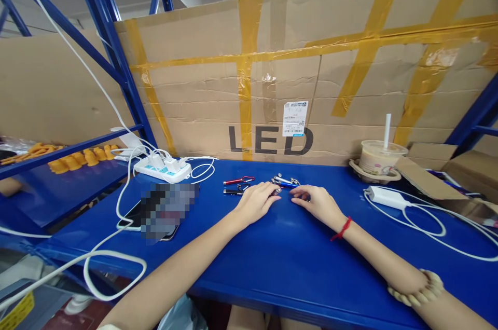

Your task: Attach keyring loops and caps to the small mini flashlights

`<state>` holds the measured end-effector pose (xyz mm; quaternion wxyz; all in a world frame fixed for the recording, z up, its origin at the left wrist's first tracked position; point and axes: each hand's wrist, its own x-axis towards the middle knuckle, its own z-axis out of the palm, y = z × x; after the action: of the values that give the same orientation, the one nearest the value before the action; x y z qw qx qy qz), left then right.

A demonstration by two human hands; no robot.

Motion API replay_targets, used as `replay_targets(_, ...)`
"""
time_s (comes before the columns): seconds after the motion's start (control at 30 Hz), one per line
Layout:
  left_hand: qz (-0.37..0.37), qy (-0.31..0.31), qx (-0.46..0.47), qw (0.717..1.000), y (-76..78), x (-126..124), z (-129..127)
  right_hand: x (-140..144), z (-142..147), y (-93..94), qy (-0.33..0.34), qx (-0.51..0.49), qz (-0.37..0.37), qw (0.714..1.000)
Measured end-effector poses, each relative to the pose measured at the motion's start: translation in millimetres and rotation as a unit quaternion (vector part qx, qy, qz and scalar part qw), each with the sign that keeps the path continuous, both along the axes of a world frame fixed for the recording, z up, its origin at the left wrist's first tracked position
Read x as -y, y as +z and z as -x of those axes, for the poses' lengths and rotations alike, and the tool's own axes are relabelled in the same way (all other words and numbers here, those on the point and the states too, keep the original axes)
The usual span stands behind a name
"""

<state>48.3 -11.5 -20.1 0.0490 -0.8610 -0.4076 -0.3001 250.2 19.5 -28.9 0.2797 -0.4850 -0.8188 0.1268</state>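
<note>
Keychain flashlights [286,183] lie on blue tabletop [249,262], before upright cardboard [194,107]. Red flashlight [233,181] at left; black flashlight [232,192] just nearer the person, running up to the left hand [254,201]. Left fingers curled, metal piece [277,191] at fingertips; grip cannot be told. Right hand [318,204]: fingers bent, narrow; contents cannot be told. Lidded drink cup [376,156] stands in carrier [379,177], far right.

Single head-worn view, facing forward and down across blue table [264,257].
</note>
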Motion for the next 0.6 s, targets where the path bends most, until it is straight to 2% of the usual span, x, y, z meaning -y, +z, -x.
replay_targets(0.23,-0.002,-0.002,-0.028,1.0,-2.5,0.0,2.1,-2.5,0.0,-2.1,0.008,-0.01,0.005,1.0)
replay_targets(0.47,-0.005,0.005,-0.032,0.999,-1.3,2.7,0.8,3.1,0.2,3.3,-0.011,0.035,0.009,0.999)
replay_targets(0.6,-0.001,0.026,-0.046,0.999,-2.2,4.2,0.2,4.5,2.7,3.0,-0.013,-0.012,-0.074,0.997)
